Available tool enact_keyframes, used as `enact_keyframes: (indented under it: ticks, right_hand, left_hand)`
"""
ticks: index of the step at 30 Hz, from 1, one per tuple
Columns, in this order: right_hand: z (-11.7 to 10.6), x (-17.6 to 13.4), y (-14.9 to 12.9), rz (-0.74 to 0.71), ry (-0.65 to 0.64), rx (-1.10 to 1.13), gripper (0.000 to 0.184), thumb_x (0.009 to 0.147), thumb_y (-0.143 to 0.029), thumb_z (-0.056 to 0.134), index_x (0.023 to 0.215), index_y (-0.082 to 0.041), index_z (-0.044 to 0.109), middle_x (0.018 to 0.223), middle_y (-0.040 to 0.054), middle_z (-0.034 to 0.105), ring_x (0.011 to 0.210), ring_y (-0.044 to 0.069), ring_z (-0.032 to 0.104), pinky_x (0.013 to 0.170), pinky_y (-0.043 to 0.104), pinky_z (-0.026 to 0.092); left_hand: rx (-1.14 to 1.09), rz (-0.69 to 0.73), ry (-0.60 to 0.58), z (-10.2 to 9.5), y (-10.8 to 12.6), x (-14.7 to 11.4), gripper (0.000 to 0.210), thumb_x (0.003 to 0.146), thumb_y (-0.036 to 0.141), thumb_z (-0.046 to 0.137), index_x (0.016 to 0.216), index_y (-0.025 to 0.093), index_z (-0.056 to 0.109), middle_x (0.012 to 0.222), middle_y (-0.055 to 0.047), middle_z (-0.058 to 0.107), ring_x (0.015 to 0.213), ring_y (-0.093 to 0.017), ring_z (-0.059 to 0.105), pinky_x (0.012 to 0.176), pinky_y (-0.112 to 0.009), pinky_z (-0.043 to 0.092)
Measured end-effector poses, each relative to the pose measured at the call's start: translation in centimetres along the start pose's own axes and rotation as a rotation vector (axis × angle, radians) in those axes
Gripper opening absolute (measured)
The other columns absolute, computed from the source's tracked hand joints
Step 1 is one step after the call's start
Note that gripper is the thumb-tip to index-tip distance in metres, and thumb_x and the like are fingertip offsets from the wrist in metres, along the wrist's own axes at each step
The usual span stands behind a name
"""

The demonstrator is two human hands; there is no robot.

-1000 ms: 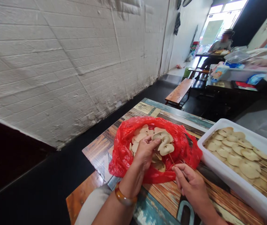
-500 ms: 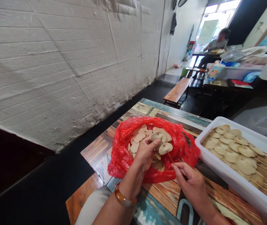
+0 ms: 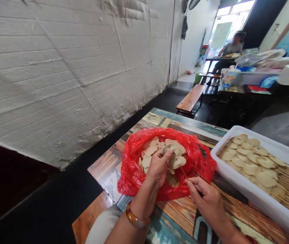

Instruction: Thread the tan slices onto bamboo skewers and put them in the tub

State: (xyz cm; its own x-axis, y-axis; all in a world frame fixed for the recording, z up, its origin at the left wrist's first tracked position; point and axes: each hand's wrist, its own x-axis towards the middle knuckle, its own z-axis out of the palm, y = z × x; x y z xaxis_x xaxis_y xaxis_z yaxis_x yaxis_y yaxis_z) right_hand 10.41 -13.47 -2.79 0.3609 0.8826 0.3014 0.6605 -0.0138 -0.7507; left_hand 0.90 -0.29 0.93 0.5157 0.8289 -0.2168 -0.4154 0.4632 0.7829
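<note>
My left hand [image 3: 159, 166] is closed on several pale round slices [image 3: 177, 152], thumb pressed on top, over an open red plastic bag [image 3: 131, 162]. More such slices [image 3: 151, 150] lie loose in the bag. A thin wooden skewer [image 3: 183, 172] runs from the front slice down to my right hand [image 3: 205, 196], which pinches it between thumb and fingertips. To the right, a white plastic tub [image 3: 238, 184] holds rows of slices on skewers [image 3: 263, 166], their sticks pointing toward the near right.
The bag and tub rest on a wood-patterned table [image 3: 106, 161]. A white brick-patterned wall [image 3: 83, 67] runs along the left. Behind are a wooden bench [image 3: 191, 98], a cluttered table with a patterned cup [image 3: 230, 78], and a seated person [image 3: 232, 47].
Both hands stay almost in place with the slices and skewer. The camera view has shifted slightly.
</note>
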Motion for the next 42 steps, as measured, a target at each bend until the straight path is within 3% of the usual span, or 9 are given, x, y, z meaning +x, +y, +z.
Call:
enact_keyframes:
  ticks: [7, 14, 24, 42]
  right_hand:
    - [0.4, 0.1, 0.3, 0.019, 0.000, 0.044, 0.023, 0.087, -0.030, 0.042, 0.077, -0.019, 0.059, 0.056, -0.0028, 0.059, 0.047, 0.010, 0.056, 0.049, 0.019, 0.044]
    - [0.0, 0.0, 0.3, 0.010, -0.068, 0.082, 0.025, 0.088, -0.032, 0.040, 0.078, -0.020, 0.060, 0.048, -0.0048, 0.056, 0.041, 0.011, 0.054, 0.046, 0.019, 0.045]
    - [0.4, 0.0, 1.0, -0.015, -0.037, 0.047, 0.023, 0.088, -0.030, 0.039, 0.078, -0.023, 0.059, 0.071, -0.0015, 0.067, 0.065, 0.013, 0.064, 0.062, 0.021, 0.048]
    - [0.5, -0.3, 1.1, -0.028, -0.014, 0.030, 0.026, 0.088, -0.032, 0.040, 0.077, -0.023, 0.062, 0.067, -0.0019, 0.067, 0.061, 0.013, 0.064, 0.057, 0.021, 0.048]
  left_hand:
    - [0.026, -0.028, -0.045, 0.4, 0.2, -0.3, 0.035, 0.059, 0.028, 0.074, 0.087, 0.010, 0.065, 0.076, -0.006, 0.067, 0.062, -0.012, 0.061, 0.059, -0.022, 0.048]
    - [0.017, 0.056, 0.024, 0.0, -0.1, 0.1, 0.039, 0.056, 0.024, 0.076, 0.091, 0.011, 0.063, 0.079, -0.006, 0.067, 0.064, -0.014, 0.062, 0.065, -0.027, 0.049]
    - [0.053, 0.061, 0.002, 0.1, 0.0, -0.3, 0.037, 0.058, 0.023, 0.075, 0.091, 0.011, 0.063, 0.080, -0.007, 0.067, 0.065, -0.014, 0.062, 0.066, -0.026, 0.050]
    - [0.052, 0.023, -0.006, 0.4, 0.2, -0.5, 0.042, 0.053, 0.025, 0.078, 0.090, 0.011, 0.064, 0.078, -0.006, 0.067, 0.064, -0.014, 0.062, 0.066, -0.026, 0.049]
